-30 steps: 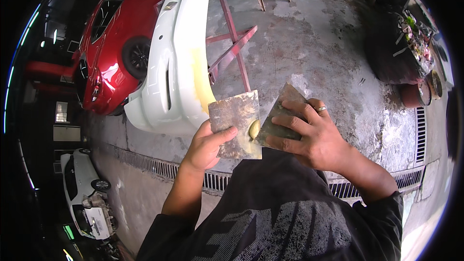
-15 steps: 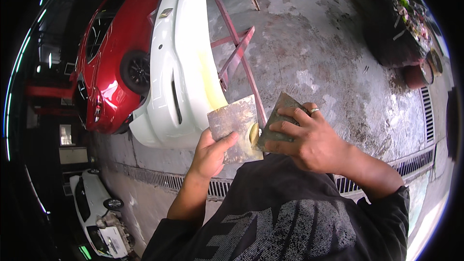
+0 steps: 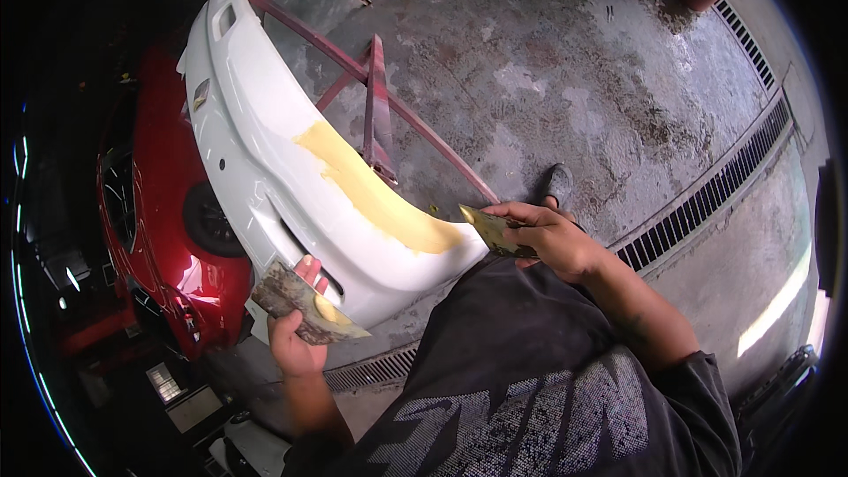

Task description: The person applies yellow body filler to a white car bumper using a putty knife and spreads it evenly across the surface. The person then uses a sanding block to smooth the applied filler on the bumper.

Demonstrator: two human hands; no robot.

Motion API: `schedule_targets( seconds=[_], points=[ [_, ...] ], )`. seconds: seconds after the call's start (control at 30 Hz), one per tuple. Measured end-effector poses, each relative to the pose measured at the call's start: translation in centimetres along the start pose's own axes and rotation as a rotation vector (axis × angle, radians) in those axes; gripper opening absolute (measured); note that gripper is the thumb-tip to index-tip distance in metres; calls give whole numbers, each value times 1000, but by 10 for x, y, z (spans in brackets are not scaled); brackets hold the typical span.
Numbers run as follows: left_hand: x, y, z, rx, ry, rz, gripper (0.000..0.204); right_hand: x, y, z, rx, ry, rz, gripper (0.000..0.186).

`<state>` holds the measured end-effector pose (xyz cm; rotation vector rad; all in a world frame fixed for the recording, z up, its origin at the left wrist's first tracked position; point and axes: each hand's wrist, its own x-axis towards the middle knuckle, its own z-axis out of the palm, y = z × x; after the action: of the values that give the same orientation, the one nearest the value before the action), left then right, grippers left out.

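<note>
Holding plates (image 3: 293, 299) apart, near bumper (image 3: 274, 155) edges.

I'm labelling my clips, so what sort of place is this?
Probably a car body workshop: there's a white bumper with a yellow patch, a red car beyond it, and a flat plate bearing yellow paste in the left hand.
</note>
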<state>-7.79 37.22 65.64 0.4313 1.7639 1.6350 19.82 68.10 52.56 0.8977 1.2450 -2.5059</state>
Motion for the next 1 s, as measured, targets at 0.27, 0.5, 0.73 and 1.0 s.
schedule_targets(
  seconds=[0.27,0.5,0.73,1.0],
  points=[
    [-12,-22,36,124,318,-97,77,86,28,3,-126,-79,-257,43],
    [-15,-34,15,64,390,-222,69,86,22,12,-192,-67,-239,42],
    [-11,-29,8,21,360,-263,69,87,26,13,-262,-50,-276,42],
    [-9,-33,2,152,253,-251,90,89,32,18,-264,-16,-297,42]
  ],
)
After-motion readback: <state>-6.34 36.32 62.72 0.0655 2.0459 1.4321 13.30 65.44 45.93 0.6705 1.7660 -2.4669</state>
